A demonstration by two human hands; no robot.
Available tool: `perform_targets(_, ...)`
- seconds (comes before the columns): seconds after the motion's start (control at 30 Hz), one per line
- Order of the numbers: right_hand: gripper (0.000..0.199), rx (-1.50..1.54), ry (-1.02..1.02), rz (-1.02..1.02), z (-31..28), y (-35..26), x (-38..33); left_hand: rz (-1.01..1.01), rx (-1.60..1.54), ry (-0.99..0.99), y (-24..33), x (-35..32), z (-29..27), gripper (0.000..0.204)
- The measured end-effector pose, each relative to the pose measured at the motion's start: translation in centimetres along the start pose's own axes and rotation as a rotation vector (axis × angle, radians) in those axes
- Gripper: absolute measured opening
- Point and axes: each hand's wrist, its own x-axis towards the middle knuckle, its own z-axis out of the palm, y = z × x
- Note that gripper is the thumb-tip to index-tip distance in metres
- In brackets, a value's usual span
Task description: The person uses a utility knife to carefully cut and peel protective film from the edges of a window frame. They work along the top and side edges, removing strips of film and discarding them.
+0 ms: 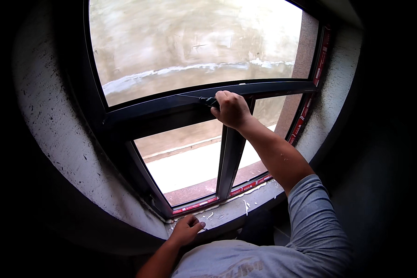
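A dark window frame (162,109) stands before me, with a large pane above its horizontal bar and two smaller openings below. My right hand (230,109) reaches up to that bar, its fingers wrapped round a black-handled tool with a thin blade (208,101). The blade points left and lies along the bar, just under the upper pane (194,51); whether it is a knife or a screwdriver cannot be made out. Low down, my left hand (188,230) is curled by the sill (217,216). What its fingers hold, if anything, is hidden.
Red printed protective tape (248,186) runs along the frame's lower and right edges. Pale foam and white scraps (246,207) lie on the sill. Rough, stained plaster walls (55,116) flank the opening. A vertical post (229,160) divides the lower part.
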Motion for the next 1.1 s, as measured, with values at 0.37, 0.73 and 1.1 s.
perform_targets(0.37, 0.023, 0.194, 0.103, 0.029, -0.2, 0.5, -1.5, 0.018, 0.105, -0.062, -3.4, 1.4, 1.1, 0.035)
perform_targets(0.73, 0.025, 0.242, -0.002, 0.235, -0.8, -0.6, 0.4, -0.007, 0.160, -0.032, -4.5, 1.5, 1.2, 0.033)
perform_targets(1.1, 0.023, 0.247, 0.021, 0.255, -0.6, -0.9, 0.8, -0.136, 0.148, -0.108, -5.9, 2.4, 1.7, 0.036)
